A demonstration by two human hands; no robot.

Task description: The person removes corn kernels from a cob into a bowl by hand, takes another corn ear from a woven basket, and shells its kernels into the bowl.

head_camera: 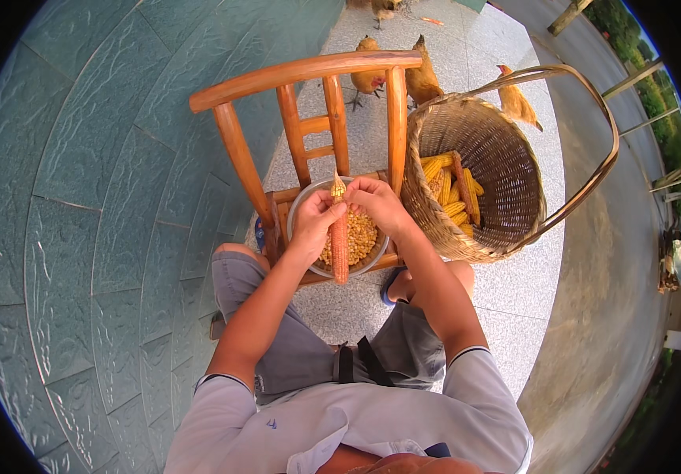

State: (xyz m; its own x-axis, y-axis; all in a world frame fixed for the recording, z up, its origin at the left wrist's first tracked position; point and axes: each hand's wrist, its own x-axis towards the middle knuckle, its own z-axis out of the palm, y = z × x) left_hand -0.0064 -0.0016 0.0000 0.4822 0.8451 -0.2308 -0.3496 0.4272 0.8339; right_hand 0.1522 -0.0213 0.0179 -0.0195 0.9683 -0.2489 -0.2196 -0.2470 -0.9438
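Observation:
A mostly bare corn cob (pixel 339 249) stands out between my two hands, with yellow kernels left near its pointed far end. My left hand (pixel 316 218) is closed around the cob from the left side. With bent fingers, my right hand (pixel 373 198) touches the cob near the kernels; whether it grips the cob is hard to tell. Below both hands is a round, clear-rimmed bowl (pixel 383 244) holding loose corn kernels (pixel 361 234). It rests on the seat of a wooden chair (pixel 305 68) whose backrest is on the far side.
A woven basket (pixel 509 172) with a tall handle stands right of the chair, holding yellow corn ears (pixel 450 192) and a reddish bare cob (pixel 463 183). Chickens (pixel 423 74) stand on the speckled floor beyond the chair and basket. A green tiled surface (pixel 103 231) lies to the left.

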